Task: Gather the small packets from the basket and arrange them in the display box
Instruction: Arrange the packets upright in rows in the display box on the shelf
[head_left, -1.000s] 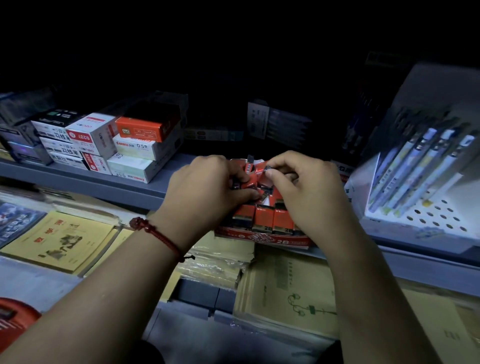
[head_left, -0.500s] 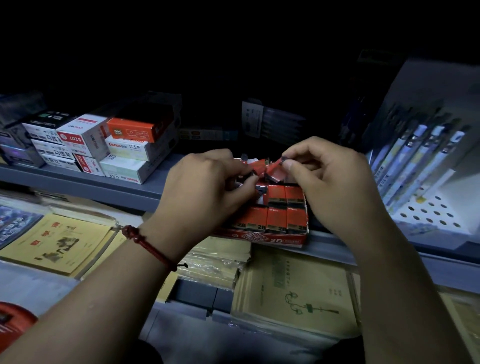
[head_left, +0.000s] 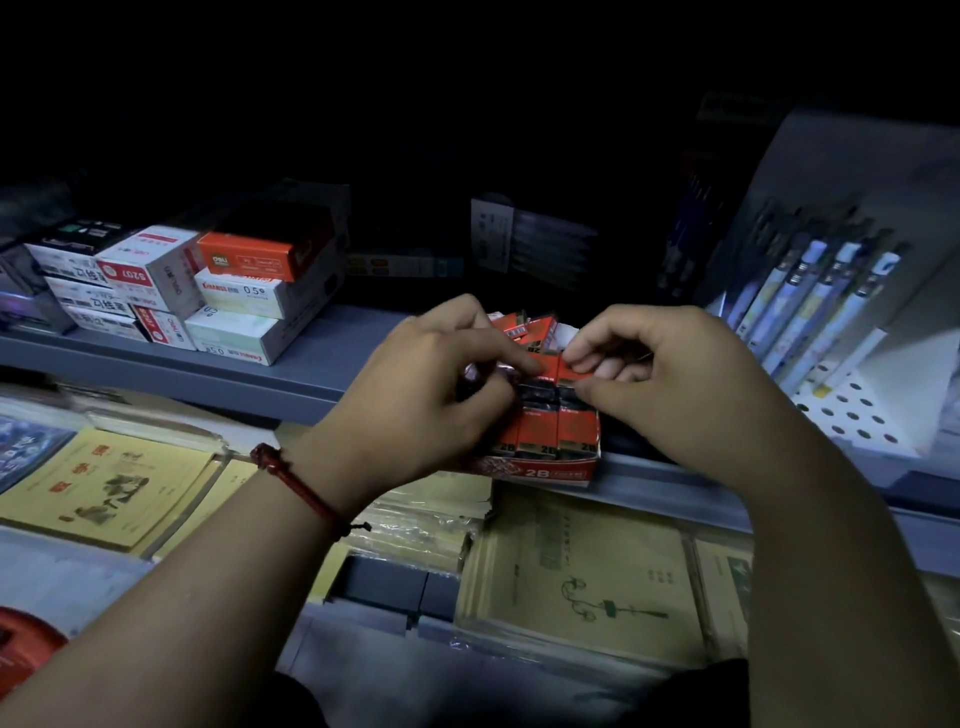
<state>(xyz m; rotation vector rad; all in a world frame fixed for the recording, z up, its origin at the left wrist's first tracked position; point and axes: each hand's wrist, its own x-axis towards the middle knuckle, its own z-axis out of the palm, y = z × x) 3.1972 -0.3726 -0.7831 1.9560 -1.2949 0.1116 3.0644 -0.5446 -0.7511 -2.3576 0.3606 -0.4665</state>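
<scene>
A red display box (head_left: 540, 472) marked 2B stands at the front edge of the grey shelf (head_left: 322, 364). Small red packets (head_left: 540, 436) stand in rows inside it. My left hand (head_left: 426, 389), with a red cord at the wrist, holds several loose packets (head_left: 511, 325) over the box's left side. My right hand (head_left: 670, 379) pinches one red packet (head_left: 569, 370) between thumb and fingertips, low over the middle row. The back of the box is hidden by my hands. A red rim, possibly the basket (head_left: 26, 644), shows at the lower left.
Stacked stationery boxes (head_left: 208, 291) sit on the shelf to the left. A white stand of pens (head_left: 831, 312) rises on the right. Yellow notebooks (head_left: 104, 488) and green-printed pads (head_left: 587, 587) lie on the lower level in front.
My right hand has come down with its packet from above the box to the middle row. The left hand has stayed over the box's left side.
</scene>
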